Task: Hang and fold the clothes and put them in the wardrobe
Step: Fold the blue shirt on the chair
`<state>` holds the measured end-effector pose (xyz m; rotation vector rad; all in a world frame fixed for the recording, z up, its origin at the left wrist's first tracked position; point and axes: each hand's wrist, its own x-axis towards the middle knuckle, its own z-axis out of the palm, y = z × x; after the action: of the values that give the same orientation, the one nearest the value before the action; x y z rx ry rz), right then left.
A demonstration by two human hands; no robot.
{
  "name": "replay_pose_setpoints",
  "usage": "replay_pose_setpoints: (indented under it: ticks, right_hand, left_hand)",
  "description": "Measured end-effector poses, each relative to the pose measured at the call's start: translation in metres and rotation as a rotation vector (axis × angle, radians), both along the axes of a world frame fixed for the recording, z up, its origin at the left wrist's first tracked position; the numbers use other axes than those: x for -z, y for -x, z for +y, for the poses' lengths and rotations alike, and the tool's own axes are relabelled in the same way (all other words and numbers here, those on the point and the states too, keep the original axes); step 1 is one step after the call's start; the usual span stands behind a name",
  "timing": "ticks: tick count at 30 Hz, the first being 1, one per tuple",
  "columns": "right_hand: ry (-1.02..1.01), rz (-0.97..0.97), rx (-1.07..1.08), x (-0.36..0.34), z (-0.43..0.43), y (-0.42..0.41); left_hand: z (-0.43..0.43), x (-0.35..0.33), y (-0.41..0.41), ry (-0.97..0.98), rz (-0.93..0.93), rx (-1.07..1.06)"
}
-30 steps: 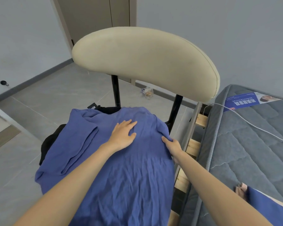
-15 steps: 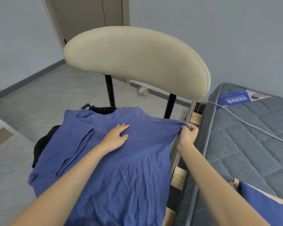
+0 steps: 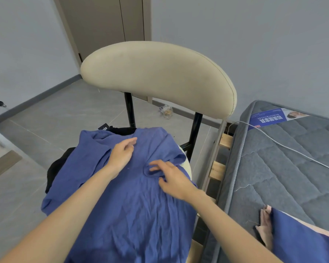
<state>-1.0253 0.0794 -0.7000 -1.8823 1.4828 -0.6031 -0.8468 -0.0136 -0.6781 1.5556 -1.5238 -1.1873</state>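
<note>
A blue label (image 3: 267, 118) lies at the far corner of the mattress (image 3: 273, 177). It carries a row of large white Chinese characters and a smaller white line, upside down from here and too blurred to read. A small black tag (image 3: 103, 128) on the black garment (image 3: 54, 168) bears white marks, also illegible.

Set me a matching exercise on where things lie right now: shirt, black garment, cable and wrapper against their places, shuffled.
Things:
1 blue shirt
2 black garment
3 white cable
4 wrapper

Places:
A on the floor beyond the chair
B across the mattress
C spread over the seat
D beneath the blue shirt, showing at its left edge

Pairs: 1-C; 2-D; 3-B; 4-A
</note>
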Motion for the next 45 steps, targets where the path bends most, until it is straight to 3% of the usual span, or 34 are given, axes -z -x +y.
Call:
replay_pose_setpoints:
  ticks: [6,9,12,22,27,29,33,35,40,43,45]
  right_hand:
    - [0.133,-0.083,0.445,0.013,0.010,0.012]
    - [0.017,-0.062,0.650,0.026,0.015,0.020]
    - [-0.097,0.018,0.562,0.041,0.021,0.020]
    - [0.106,0.234,0.500,0.061,0.032,0.010]
    - [0.146,0.246,0.484,0.064,0.031,0.012]
    - [0.144,0.252,0.473,0.065,0.030,0.013]
    - [0.128,0.280,0.465,0.066,0.030,0.013]
    - [0.122,0.313,0.462,0.065,0.030,0.011]
    - [0.082,0.414,0.416,0.065,0.027,0.004]
    - [0.061,0.434,0.392,0.065,0.023,0.001]
    - [0.087,0.460,0.379,0.063,0.021,0.000]
  left_hand:
    - [0.008,-0.001,0.001,0.026,-0.061,0.054]
    - [0.015,0.005,0.020,0.160,-0.227,0.189]
    - [0.017,0.014,0.044,0.246,-0.315,0.308]
    - [-0.008,0.038,0.091,0.427,-0.784,0.666]
    - [-0.015,0.045,0.105,0.479,-1.020,0.706]
    - [-0.015,0.043,0.107,0.473,-0.957,0.661]
    - [-0.021,0.031,0.102,0.363,-0.432,0.240]
    - [-0.031,0.020,0.092,0.313,-0.276,0.072]
    - [-0.062,0.011,0.052,0.162,-0.274,-0.108]
    - [-0.069,0.016,0.036,-0.107,-0.042,-0.243]
    - [-0.068,0.019,0.033,-0.175,0.038,-0.246]
